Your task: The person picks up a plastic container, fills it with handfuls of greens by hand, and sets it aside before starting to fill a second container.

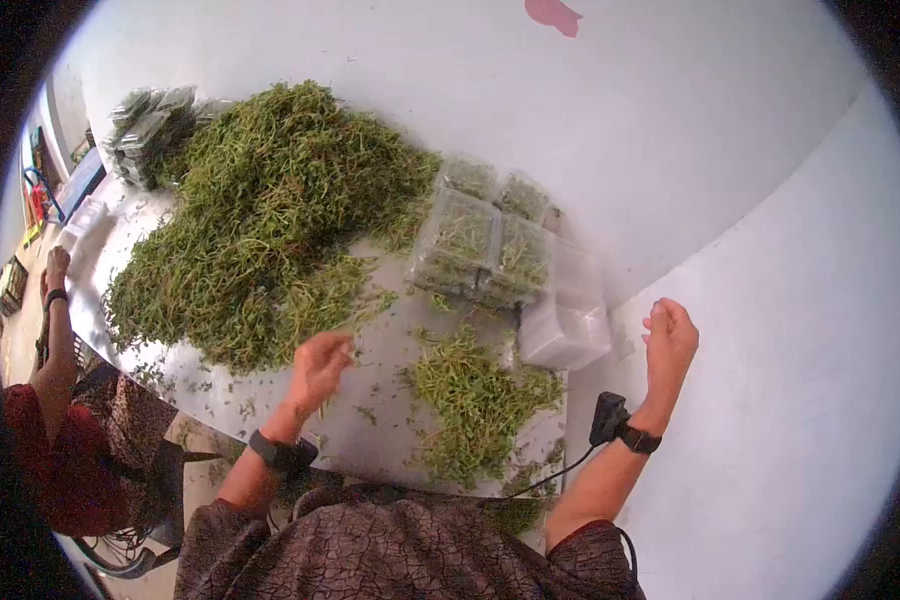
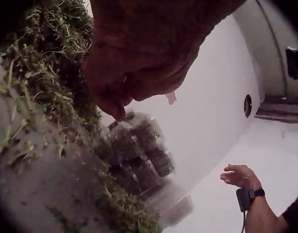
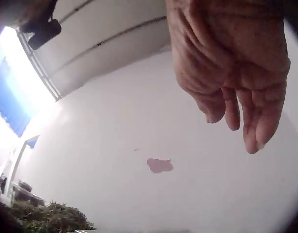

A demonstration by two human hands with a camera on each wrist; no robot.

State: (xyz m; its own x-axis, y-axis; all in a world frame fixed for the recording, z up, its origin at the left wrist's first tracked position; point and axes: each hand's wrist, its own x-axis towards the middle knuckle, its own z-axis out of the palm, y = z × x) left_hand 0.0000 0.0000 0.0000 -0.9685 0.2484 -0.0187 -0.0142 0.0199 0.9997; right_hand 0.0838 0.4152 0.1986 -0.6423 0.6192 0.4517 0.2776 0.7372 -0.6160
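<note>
My left hand [image 1: 320, 372] hovers by the front edge of a big heap of green leafy stems [image 1: 270, 200]. Its fingers are curled in toward the thumb, and nothing shows between them. In the left wrist view this hand [image 2: 144, 68] is dark and seen from behind the knuckles. My right hand [image 1: 670, 340] is raised to the right of the table, beside the clear plastic boxes. Its fingers hang loosely bent in the right wrist view, with the palm [image 3: 231, 63] bare. A smaller pile of stems [image 1: 470, 400] lies on the table between my hands.
Filled clear boxes [image 1: 480, 240] are stacked behind the small pile, with empty clear trays [image 1: 565, 330] at the table's right edge. More filled boxes [image 1: 150, 135] stand far left. Another person's hand [image 1: 58, 265] is at the left end. A white wall [image 1: 670, 120] borders the table.
</note>
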